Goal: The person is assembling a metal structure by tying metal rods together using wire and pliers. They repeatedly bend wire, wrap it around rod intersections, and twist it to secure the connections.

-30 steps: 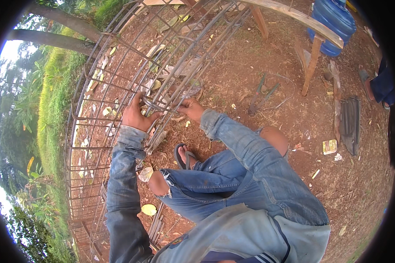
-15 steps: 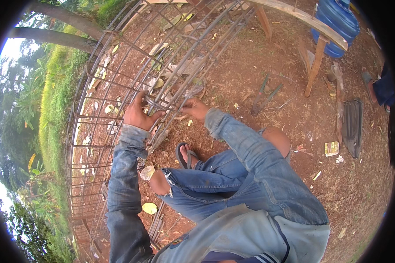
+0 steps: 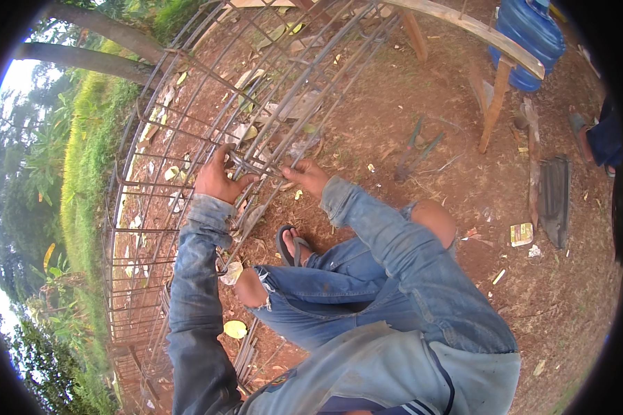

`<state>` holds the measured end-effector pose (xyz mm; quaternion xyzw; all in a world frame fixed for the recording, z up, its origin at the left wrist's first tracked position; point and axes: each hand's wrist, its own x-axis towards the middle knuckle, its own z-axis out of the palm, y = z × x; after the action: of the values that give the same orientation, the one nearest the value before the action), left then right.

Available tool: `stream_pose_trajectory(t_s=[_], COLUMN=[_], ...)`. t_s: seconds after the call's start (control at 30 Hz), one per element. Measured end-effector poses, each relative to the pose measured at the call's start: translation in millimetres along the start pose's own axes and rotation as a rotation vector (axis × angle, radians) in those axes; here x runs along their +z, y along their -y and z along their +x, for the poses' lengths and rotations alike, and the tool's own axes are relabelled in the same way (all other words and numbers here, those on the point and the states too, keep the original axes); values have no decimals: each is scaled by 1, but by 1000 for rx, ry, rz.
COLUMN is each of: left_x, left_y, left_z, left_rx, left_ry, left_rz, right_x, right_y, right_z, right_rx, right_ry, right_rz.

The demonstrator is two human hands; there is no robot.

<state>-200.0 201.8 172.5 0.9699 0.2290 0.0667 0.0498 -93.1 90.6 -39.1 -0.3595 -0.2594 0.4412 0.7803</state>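
A long cage of rusty steel reinforcing bars runs past me on the left, crossed by bent square stirrups. My left hand is curled around the bars at the cage's near side, thumb pointing right and fingers over the steel. Just to its right, my right hand has thumb and forefinger pressed together beside the outer bar; whatever lies in the pinch is too small to make out. On the soil beyond my right hand lie pincers with long handles, their jaws blurred.
A wooden trestle stands at the far right beside a blue water jug. A dark ridged piece and a yellow packet lie on the ground. Another person's foot shows at the right edge. Loose bars lie near my knee.
My right hand has drawn back slightly to the right, its fingertips coming out from among the bars. The left hand stays in place on the cage.
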Motion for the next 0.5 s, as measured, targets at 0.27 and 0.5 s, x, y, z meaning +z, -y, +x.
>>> stream_pose_trajectory(t_s=[0.27, 0.5], left_x=[-4, -4], left_y=[0, -3], left_z=[-2, -1], left_rx=[-45, -48], left_ry=[11, 12], left_rz=[-69, -33], right_x=[-10, -11], right_y=[0, 6], right_z=[-3, -2], right_rx=[74, 129], right_ry=[153, 191], right_rz=[33, 69])
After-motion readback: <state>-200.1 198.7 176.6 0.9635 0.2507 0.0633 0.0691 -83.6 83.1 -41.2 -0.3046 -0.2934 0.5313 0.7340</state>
